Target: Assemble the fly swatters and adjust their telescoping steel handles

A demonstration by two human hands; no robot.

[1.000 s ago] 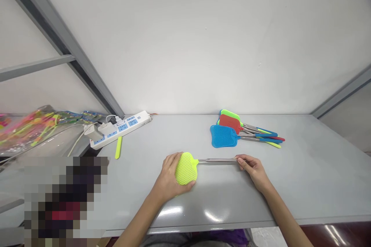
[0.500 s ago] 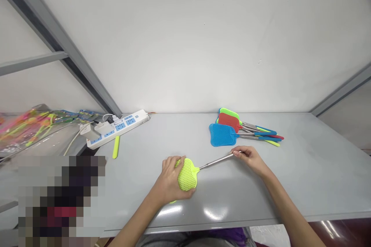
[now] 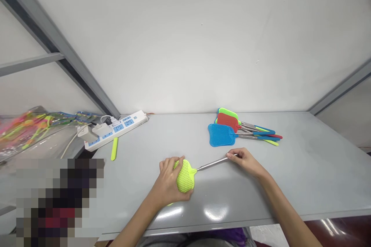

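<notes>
Yellow swatter [image 3: 186, 179] is at the front middle of the desk [image 3: 313, 162], where the left hand [image 3: 170, 182] grasps its head and the right hand [image 3: 245, 162] pinches its metal rod [image 3: 213, 163], while other swatters [image 3: 222, 135] lie piled behind it, near the wall [image 3: 179, 54].

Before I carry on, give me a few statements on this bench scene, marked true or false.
The left hand holds the yellow-green fly swatter head. True.
The right hand pinches the metal shaft. True.
A yellow-green grip lies beside the white power strip. True.
The swatter pile lies left of the white power strip. False: the swatter pile is to its right.
Every swatter head in the pile is blue. False: a red head shows there too.
</notes>
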